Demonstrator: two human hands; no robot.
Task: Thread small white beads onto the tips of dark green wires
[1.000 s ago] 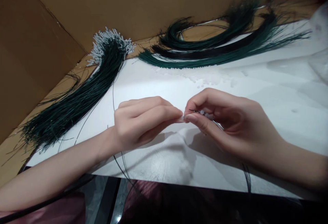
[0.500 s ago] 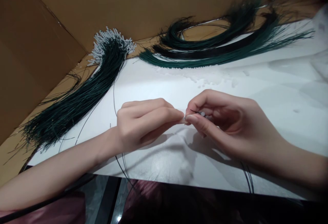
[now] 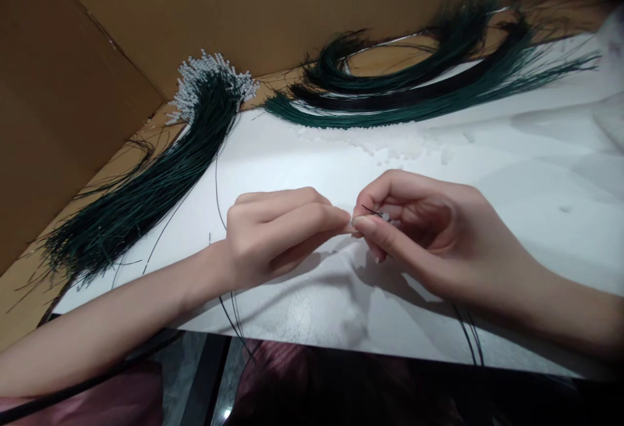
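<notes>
My left hand (image 3: 277,234) and my right hand (image 3: 429,231) meet fingertip to fingertip over the white sheet (image 3: 511,172). The right hand pinches thin dark green wires (image 3: 470,338) whose tips poke out near a small white bead (image 3: 385,216) by its thumb. The left hand is closed in a pinch at the same spot; what it holds is too small to name. More thin wires (image 3: 234,312) trail from under the left wrist toward me.
A bundle of green wires tipped with white beads (image 3: 195,127) lies at the left. Curved bundles of plain green wire (image 3: 414,81) lie at the back. Loose white beads (image 3: 390,146) are scattered on the sheet. Cardboard walls (image 3: 73,88) enclose the left and back.
Both hands have stayed nearly still. The white beads showing in the right hand's fingers are now fewer, and the wires below the right wrist have shifted slightly.
</notes>
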